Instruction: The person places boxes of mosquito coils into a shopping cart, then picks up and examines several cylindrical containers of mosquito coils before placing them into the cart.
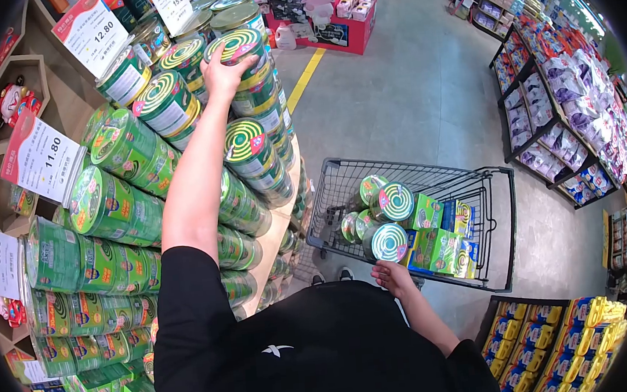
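At the top of a stack on the left, my left hand spans a mosquito coil tin with a green and yellow spiral lid, thumb and fingers on its sides. Similar tins stand just below and beside it. My right hand is low at the near rim of a shopping cart, its fingers curled over the edge. Close to those fingertips lies a tin with a blue and white spiral lid. The cart also carries another blue-lidded tin, green tins and green boxes.
Price signs front the left display, where green coil packs are stacked along a wooden shelf edge. Grey floor stretches ahead. A rack of purple-white packs stands right; yellow-blue packs fill a rack at lower right.
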`<state>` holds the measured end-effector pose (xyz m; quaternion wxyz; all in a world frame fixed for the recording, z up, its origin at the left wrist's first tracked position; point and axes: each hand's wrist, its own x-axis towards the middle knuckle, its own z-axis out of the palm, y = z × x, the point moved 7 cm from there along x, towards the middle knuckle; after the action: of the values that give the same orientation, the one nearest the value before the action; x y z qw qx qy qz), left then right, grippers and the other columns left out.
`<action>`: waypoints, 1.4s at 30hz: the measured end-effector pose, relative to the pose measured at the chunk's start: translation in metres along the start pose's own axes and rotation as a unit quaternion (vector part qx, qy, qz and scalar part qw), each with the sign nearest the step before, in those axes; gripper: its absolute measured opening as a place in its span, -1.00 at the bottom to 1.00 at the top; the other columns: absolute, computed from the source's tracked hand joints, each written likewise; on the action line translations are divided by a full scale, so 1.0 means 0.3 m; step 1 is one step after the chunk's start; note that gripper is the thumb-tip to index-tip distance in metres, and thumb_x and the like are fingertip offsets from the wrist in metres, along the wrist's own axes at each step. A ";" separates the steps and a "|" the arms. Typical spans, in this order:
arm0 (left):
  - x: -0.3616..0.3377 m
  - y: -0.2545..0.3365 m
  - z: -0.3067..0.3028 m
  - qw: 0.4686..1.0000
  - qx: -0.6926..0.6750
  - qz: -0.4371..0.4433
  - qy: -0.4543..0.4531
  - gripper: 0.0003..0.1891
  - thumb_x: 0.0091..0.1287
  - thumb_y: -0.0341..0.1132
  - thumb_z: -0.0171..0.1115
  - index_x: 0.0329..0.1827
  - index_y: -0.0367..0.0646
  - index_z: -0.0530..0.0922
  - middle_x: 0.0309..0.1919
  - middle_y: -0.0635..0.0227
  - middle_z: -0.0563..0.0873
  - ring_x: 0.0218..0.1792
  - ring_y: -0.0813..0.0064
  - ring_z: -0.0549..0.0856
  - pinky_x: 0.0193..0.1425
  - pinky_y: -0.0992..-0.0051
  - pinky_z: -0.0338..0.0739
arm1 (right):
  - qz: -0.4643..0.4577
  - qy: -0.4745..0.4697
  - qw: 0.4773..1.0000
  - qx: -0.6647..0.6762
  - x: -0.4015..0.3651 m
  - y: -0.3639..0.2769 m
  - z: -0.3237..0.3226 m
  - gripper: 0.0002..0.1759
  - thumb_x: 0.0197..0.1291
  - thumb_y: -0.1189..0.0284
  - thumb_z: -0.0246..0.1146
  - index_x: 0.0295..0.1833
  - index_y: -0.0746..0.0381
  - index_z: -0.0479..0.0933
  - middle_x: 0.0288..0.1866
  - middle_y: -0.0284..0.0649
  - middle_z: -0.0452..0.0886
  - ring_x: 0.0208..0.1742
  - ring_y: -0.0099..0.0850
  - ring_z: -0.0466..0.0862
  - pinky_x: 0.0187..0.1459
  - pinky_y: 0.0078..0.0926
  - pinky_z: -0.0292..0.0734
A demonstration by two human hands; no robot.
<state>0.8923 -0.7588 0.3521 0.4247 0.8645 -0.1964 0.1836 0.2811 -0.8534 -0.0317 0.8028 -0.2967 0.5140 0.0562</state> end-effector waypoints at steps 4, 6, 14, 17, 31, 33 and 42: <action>0.011 -0.022 -0.019 0.998 -0.055 0.009 0.036 0.02 -0.21 0.21 0.69 0.35 -0.16 0.58 0.25 -0.17 0.52 0.29 0.01 0.55 0.42 0.20 0.43 | -0.004 -0.003 1.000 0.002 0.003 -0.021 0.029 -0.74 0.34 0.29 0.30 0.02 0.19 0.54 -0.09 -0.24 0.67 -0.09 -0.38 0.69 -0.08 -0.37 0.56; 0.035 -0.067 -0.013 0.991 -0.126 0.026 0.048 0.02 -0.20 0.21 0.69 0.34 -0.21 0.58 0.25 -0.16 0.53 0.31 0.01 0.53 0.43 0.19 0.42 | -0.009 -0.006 1.000 0.005 0.005 -0.030 0.039 -0.75 0.34 0.30 0.31 0.00 0.20 0.53 -0.11 -0.24 0.67 -0.11 -0.40 0.69 -0.12 -0.39 0.57; -0.375 0.269 -0.165 0.919 -0.381 0.008 -0.101 -0.22 0.12 -0.43 0.62 0.41 -0.39 0.43 0.10 0.17 0.70 0.01 0.48 0.71 0.15 0.51 0.60 | -0.093 -0.063 0.992 -0.055 -0.117 -0.203 0.249 -0.61 0.42 0.18 0.27 0.19 0.18 0.55 -0.02 -0.32 0.68 0.00 -0.48 0.68 -0.04 -0.49 0.56; -0.668 0.317 -0.149 0.931 -0.319 0.068 -0.163 -0.16 -0.02 -0.41 0.67 0.41 -0.25 0.49 0.22 0.18 0.58 0.16 0.39 0.63 0.28 0.41 0.53 | -0.141 -0.166 0.975 -0.040 -0.239 -0.313 0.423 -0.50 0.48 0.18 0.21 0.39 0.20 0.42 0.12 -0.29 0.62 0.12 -0.46 0.64 0.02 -0.45 0.57; -1.422 0.326 0.065 0.859 -0.181 0.261 -0.402 -0.14 -0.05 -0.20 0.66 0.42 0.03 0.51 0.51 -0.29 0.17 0.50 -0.34 0.25 0.53 -0.04 0.24 | -0.037 -0.204 0.969 0.133 -0.296 -0.222 0.387 -0.53 0.50 0.10 0.17 0.38 0.06 0.40 0.22 -0.25 0.61 0.15 -0.32 0.67 0.15 -0.11 0.65; -1.450 0.334 0.092 0.849 -0.157 0.272 -0.426 -0.08 -0.04 -0.17 0.65 0.49 0.08 0.43 0.53 -0.29 0.12 0.51 -0.35 0.22 0.54 -0.07 0.22 | -0.033 -0.200 0.961 0.187 -0.252 -0.190 0.344 -0.51 0.45 0.12 0.26 0.39 -0.01 0.40 0.24 -0.29 0.62 0.22 -0.33 0.65 0.17 -0.15 0.62; -1.433 0.294 0.100 0.874 -0.161 0.167 -0.426 -0.07 0.16 -0.17 0.55 0.58 -0.12 0.24 0.57 -0.08 0.14 0.54 -0.11 0.25 0.55 0.08 0.24 | -0.088 -0.037 0.970 0.225 -0.063 -0.220 0.121 -0.26 0.32 -0.13 0.29 0.39 0.13 0.37 0.29 -0.05 0.49 0.28 -0.07 0.54 0.12 0.01 0.68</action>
<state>0.4855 -0.7536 0.1852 0.3958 0.7331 -0.5268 -0.1684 0.3272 -0.8839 0.0228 0.8693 -0.1508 0.4550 -0.1207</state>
